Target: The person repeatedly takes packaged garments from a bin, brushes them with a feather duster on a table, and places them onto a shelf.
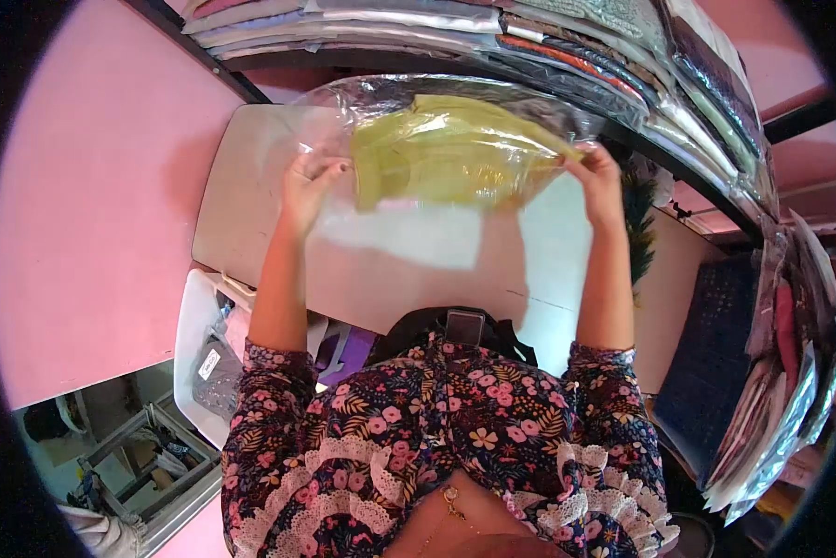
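A yellow-green folded garment [446, 153] lies inside a clear plastic bag [329, 116], held up over the pale table [390, 270]. My left hand [311, 186] pinches the bag's left edge between thumb and fingers. At the opposite end, my right hand [596, 179] grips the bag's right corner, close to the garment's tip. Light glares off the plastic, and its far edge reaches toward the shelf.
Stacks of bagged folded clothes [418, 28] fill the shelf above the table. More bagged garments [790, 372] hang at the right beside dark blue cloth [711, 344]. A white bin [194, 344] with packed items stands at the left, near a pink wall [92, 205].
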A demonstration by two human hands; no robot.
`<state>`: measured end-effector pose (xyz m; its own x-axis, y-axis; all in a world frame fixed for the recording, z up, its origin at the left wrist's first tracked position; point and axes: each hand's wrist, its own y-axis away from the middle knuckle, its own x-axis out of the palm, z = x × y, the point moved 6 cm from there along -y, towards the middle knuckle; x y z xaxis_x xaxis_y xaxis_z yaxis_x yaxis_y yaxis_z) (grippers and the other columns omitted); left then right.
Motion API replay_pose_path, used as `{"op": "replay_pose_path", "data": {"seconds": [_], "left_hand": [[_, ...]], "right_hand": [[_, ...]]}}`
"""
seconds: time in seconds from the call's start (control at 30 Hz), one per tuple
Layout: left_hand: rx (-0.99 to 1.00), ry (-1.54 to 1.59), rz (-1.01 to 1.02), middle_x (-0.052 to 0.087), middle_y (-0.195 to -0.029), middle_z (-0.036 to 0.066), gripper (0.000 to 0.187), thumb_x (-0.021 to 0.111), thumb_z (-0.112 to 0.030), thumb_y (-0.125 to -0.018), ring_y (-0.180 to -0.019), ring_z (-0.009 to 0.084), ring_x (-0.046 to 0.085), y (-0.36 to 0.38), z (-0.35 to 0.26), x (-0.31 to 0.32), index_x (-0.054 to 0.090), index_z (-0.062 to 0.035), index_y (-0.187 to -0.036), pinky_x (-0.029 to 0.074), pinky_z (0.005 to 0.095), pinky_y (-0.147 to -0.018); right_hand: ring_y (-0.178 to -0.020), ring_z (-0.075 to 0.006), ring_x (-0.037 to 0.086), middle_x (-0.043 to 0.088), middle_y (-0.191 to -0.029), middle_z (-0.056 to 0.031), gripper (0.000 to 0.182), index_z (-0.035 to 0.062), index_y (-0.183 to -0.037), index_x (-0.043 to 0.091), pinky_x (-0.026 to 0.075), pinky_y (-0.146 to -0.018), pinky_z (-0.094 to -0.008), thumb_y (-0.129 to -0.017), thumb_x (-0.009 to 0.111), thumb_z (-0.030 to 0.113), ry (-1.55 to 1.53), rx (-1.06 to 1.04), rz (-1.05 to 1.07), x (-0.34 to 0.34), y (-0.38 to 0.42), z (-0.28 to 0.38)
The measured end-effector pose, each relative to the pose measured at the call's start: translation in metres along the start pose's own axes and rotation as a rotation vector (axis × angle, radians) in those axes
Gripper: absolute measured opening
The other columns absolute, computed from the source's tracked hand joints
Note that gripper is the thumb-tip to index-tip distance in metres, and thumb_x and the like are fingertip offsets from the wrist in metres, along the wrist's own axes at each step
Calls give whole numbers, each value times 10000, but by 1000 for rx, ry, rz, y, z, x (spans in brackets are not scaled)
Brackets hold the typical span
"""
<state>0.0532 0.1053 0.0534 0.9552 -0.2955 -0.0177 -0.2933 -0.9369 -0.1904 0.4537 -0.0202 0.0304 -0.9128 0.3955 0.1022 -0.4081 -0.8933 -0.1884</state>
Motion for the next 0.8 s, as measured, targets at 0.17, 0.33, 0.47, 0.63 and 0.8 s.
{"op": "replay_pose_path", "data": {"seconds": [0.17, 0.33, 0.47, 0.63, 0.8], "left_hand": [[316, -320, 205, 652, -860, 64, 151, 599, 66, -757, -885, 172, 612, 15, -8, -10, 644, -15, -876, 443, 327, -886], [-145, 69, 326, 647, -1039, 37, 247, 536, 51, -762, -1059, 205, 556, 68, 123, -24, 673, -86, -916, 285, 466, -1039], [221, -1149, 419, 578, -1210, -96, 426, 526, 12, -689, -1233, 250, 411, 111, 151, -39, 670, -217, -1018, 77, 546, -1089], [262, -1148, 106, 521, -1277, -6, 445, 558, -28, -709, -1258, 249, 387, 134, 152, -55, 613, -200, -1116, 95, 560, -1069], [111, -1189, 134, 377, -1392, 20, 474, 608, -222, -791, -1326, 259, 272, 160, 165, -30, 506, -220, -1254, 105, 587, -1054]], "right_hand": [[-870, -123, 581, 644, -908, -45, 81, 22, -836, 620, 452, -799, -265, -769, 656, -7, 185, -93, 14, -40, 26, 1], [-938, -267, 586, 652, -935, -107, 158, 59, -837, 663, 451, -832, -342, -697, 665, -14, 1037, -228, 46, -37, 84, -65], [-1016, -342, 527, 567, -1078, -171, 478, 23, -1146, 530, 421, -876, -412, -696, 686, 66, 1190, -227, -715, -107, 182, -61], [-1013, -364, 512, 534, -1106, -222, 505, 39, -1241, 446, 420, -875, -417, -804, 633, 208, 1466, 427, -677, -152, 267, -125], [-951, -390, 548, 559, -1066, -237, 444, 59, -1235, 444, 442, -818, -438, -837, 593, 188, 987, 324, -476, -138, 249, -154]]}}
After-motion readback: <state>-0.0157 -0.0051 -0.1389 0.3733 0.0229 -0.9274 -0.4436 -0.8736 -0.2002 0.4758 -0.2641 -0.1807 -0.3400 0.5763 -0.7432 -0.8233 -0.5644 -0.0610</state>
